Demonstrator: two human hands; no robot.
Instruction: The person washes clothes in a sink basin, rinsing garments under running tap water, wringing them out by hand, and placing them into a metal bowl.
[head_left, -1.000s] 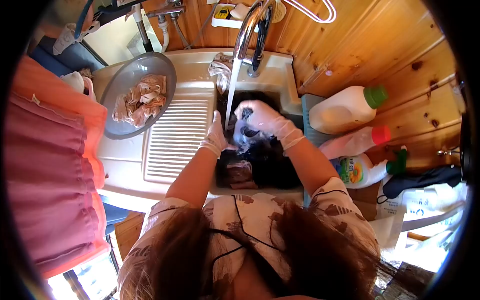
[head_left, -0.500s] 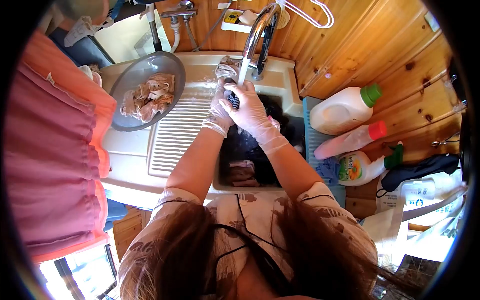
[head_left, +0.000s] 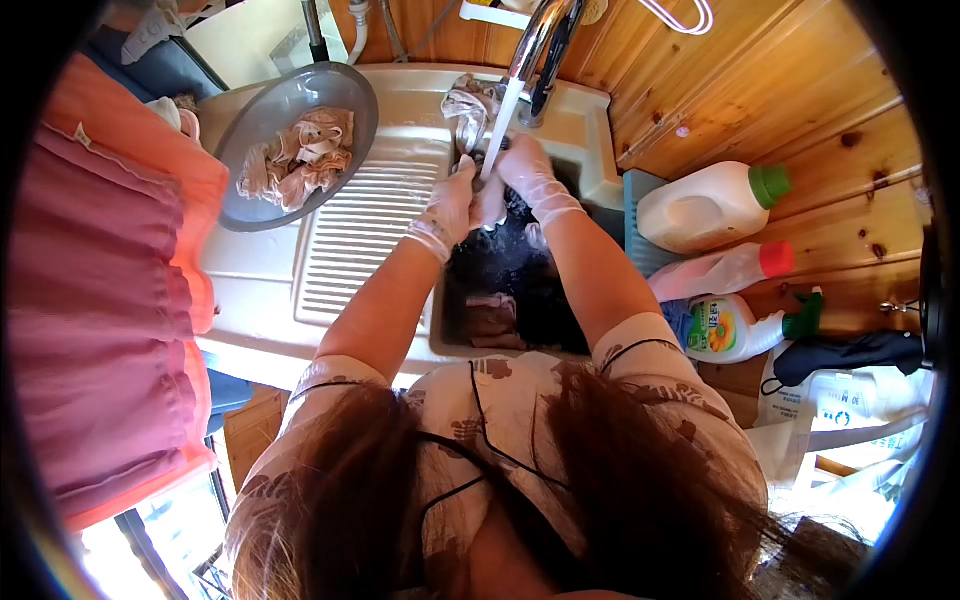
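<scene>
My left hand, in a thin translucent glove, is closed on one side of a small dark piece of wet laundry, sock-like in size. Gloved too, my right hand grips its other side. Water pours from the chrome faucet onto the cloth between both hands. Below them is the sink basin, holding dark water, dark fabric and a pinkish cloth. A crumpled pale cloth lies on the ledge just behind my left hand. My fingertips are partly hidden.
A grey translucent bowl with beige cloths sits left on the ribbed drainboard. Right of the sink stand a white green-capped jug, a red-capped bottle and a spray bottle. Pink towels hang at left.
My hands have moved apart, opening out the bunched dark cloth under the stream. The striped part seen before is now hard to make out. The view has shifted slightly.
</scene>
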